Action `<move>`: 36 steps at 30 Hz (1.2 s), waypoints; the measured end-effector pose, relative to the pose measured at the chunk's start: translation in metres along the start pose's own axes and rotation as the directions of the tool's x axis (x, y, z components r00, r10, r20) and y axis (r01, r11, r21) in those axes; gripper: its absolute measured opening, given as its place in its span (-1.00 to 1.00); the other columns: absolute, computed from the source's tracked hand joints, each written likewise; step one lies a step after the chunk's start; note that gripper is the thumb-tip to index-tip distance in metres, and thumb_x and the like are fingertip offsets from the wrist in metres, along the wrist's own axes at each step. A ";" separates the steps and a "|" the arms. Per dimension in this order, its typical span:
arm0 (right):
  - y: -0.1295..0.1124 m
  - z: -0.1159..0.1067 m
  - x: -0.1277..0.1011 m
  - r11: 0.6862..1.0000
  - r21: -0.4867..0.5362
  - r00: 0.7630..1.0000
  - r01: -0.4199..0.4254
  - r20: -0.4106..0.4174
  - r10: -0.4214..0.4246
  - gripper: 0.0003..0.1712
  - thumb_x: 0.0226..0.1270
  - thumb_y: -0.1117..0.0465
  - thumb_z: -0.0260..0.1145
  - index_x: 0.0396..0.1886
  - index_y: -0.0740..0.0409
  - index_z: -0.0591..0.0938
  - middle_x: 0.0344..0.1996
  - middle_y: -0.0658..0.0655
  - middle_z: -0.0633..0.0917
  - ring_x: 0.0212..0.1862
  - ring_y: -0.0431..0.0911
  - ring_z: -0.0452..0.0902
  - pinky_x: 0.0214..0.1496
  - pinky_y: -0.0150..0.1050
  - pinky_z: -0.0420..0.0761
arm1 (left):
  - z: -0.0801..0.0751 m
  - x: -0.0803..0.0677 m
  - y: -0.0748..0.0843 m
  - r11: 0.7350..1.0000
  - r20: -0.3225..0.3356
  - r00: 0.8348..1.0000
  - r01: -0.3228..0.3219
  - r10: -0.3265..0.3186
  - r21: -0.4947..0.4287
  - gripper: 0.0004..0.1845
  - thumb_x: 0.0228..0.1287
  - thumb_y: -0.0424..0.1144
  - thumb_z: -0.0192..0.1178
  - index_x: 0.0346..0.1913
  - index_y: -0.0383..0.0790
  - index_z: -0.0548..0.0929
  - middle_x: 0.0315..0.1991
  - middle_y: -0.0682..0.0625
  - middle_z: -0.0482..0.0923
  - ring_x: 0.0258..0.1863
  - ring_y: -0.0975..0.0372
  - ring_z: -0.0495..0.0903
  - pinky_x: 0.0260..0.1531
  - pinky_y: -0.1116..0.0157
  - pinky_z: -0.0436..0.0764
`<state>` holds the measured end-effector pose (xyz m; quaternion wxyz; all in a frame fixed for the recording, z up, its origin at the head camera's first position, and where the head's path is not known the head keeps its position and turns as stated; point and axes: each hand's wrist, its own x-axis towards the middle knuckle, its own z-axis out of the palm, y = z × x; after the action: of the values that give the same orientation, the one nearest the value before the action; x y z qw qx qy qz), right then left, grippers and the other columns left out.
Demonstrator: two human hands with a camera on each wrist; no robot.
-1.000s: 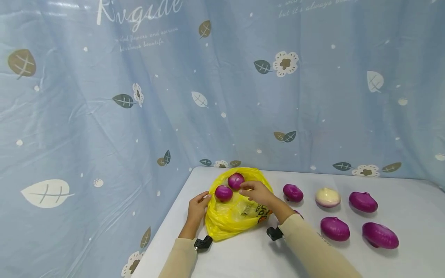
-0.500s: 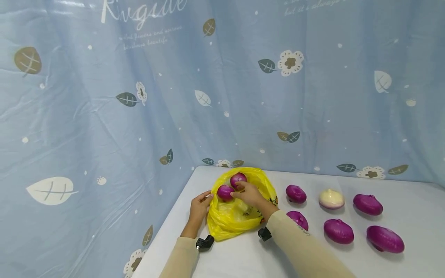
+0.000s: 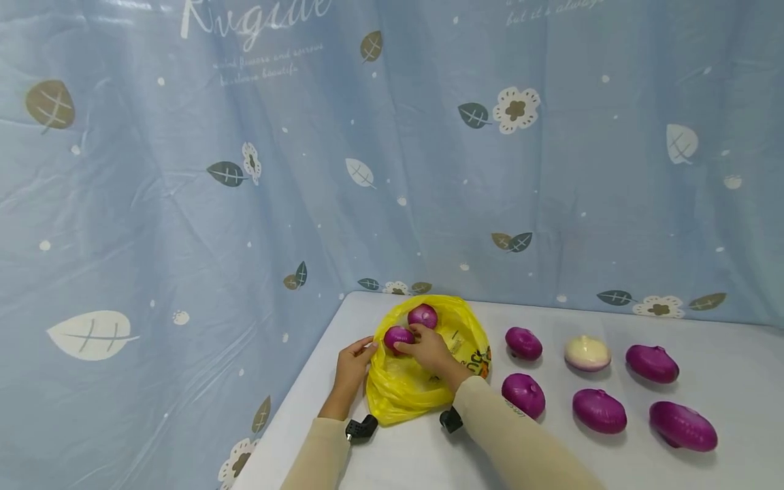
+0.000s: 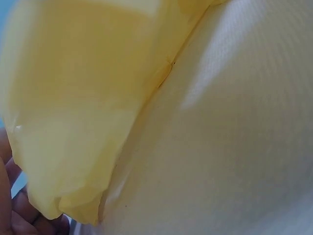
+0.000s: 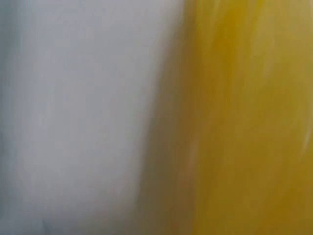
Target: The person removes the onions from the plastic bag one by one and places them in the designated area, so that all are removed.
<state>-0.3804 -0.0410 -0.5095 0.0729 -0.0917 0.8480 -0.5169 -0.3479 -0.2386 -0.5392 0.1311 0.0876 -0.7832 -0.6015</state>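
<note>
Fingers of our right hand (image 3: 432, 351) curl over the nearer red onion (image 3: 397, 336) lying in the yellow bag (image 3: 409, 391), so that grip is closed around the onion, the thumb low on its near side. Just beyond that grip, touching the held onion or very nearly so, a second red onion (image 3: 422, 316) sits deeper in the bag, by its far rim. To the other side of the held onion our left hand (image 3: 352, 368) pinches the bag's edge, fingers bent onto the plastic; the left wrist view shows the same yellow film (image 4: 73, 112) bunched above the fingers (image 4: 19, 215) against the pale surface (image 4: 234, 147). The right wrist view is blurred, only yellow beside grey-white. Outward from the right grip, past the bag's printed side, loose onions lie on the white surface (image 3: 723, 408) in two rows: nearest a purple onion (image 3: 523, 395) by our right sleeve (image 3: 514, 449), another purple one (image 3: 523, 343) behind it, then a white onion (image 3: 586, 353) and three more purple onions (image 3: 652, 363), well apart from the bag. A blue leaf-printed curtain (image 3: 184, 204) hangs behind and to the left.
</note>
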 end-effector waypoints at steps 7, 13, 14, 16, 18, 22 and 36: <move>-0.004 0.012 0.000 0.999 -0.032 0.999 -0.003 -0.048 0.002 -0.18 0.21 -0.12 0.41 0.39 0.11 0.38 0.24 0.22 0.50 0.24 0.14 0.41 0.24 0.10 0.43 | 0.000 -0.002 0.002 1.000 0.002 1.000 0.007 -0.007 0.007 -0.58 0.27 0.01 0.30 0.08 -0.15 0.71 -0.26 -0.02 0.60 -0.25 0.17 0.48 -0.24 0.35 0.54; -0.007 0.015 -0.002 0.999 -0.020 0.997 -0.045 -0.069 0.043 -0.30 0.18 -0.03 0.46 0.26 0.12 0.46 0.11 0.20 0.58 0.17 0.11 0.48 0.18 0.07 0.49 | 0.001 -0.003 0.003 1.000 0.008 1.000 0.013 -0.013 0.016 -0.56 0.28 0.04 0.28 0.09 -0.15 0.70 -0.26 -0.01 0.60 -0.24 0.17 0.49 -0.21 0.33 0.55; -0.007 0.015 -0.003 0.999 -0.015 0.997 -0.051 -0.067 0.050 -0.30 0.17 -0.03 0.47 0.26 0.11 0.46 0.10 0.20 0.58 0.16 0.11 0.48 0.17 0.07 0.50 | 0.001 -0.003 0.003 1.000 0.008 1.000 0.012 -0.012 0.021 -0.55 0.28 0.05 0.28 0.09 -0.15 0.70 -0.26 -0.01 0.60 -0.24 0.17 0.49 -0.21 0.33 0.55; -0.006 0.015 -0.004 0.998 -0.015 0.996 -0.056 -0.067 0.055 -0.28 0.17 -0.04 0.46 0.28 0.10 0.45 0.10 0.20 0.58 0.16 0.11 0.48 0.17 0.07 0.50 | 0.001 -0.003 0.002 1.000 0.008 1.000 0.012 -0.012 0.025 -0.55 0.28 0.06 0.27 0.10 -0.15 0.70 -0.26 -0.01 0.61 -0.24 0.18 0.49 -0.21 0.33 0.55; -0.006 0.015 -0.005 0.998 -0.014 0.996 -0.059 -0.067 0.058 -0.25 0.18 -0.06 0.45 0.31 0.11 0.43 0.12 0.20 0.57 0.17 0.12 0.47 0.17 0.08 0.50 | 0.001 -0.003 0.002 1.000 0.009 1.000 0.013 -0.014 0.024 -0.54 0.27 0.06 0.27 0.10 -0.15 0.70 -0.25 -0.01 0.61 -0.24 0.18 0.49 -0.21 0.33 0.55; -0.005 0.012 -0.010 0.998 -0.018 0.996 -0.064 -0.064 0.063 -0.25 0.19 -0.11 0.43 0.29 0.11 0.45 0.10 0.19 0.58 0.14 0.09 0.48 0.17 0.06 0.50 | -0.002 -0.003 0.001 1.000 0.008 1.000 0.016 -0.016 0.021 -0.55 0.26 0.06 0.30 0.09 -0.14 0.70 -0.24 -0.01 0.61 -0.24 0.17 0.49 -0.22 0.34 0.54; -0.001 -0.008 -0.028 1.000 -0.017 0.999 -0.021 -0.041 0.020 -0.34 0.26 -0.11 0.37 0.30 0.04 0.51 0.14 0.19 0.57 0.12 0.11 0.50 0.09 0.03 0.57 | 0.000 0.000 -0.002 0.999 -0.008 1.000 0.017 -0.016 0.029 -0.58 0.23 0.03 0.34 0.07 -0.12 0.72 -0.29 -0.04 0.57 -0.26 0.14 0.45 -0.30 0.33 0.49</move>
<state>-0.3550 -0.0280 -0.5041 0.0602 -0.0731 0.8547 -0.5104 -0.3476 -0.2395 -0.5411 0.1278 0.0983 -0.7907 -0.5906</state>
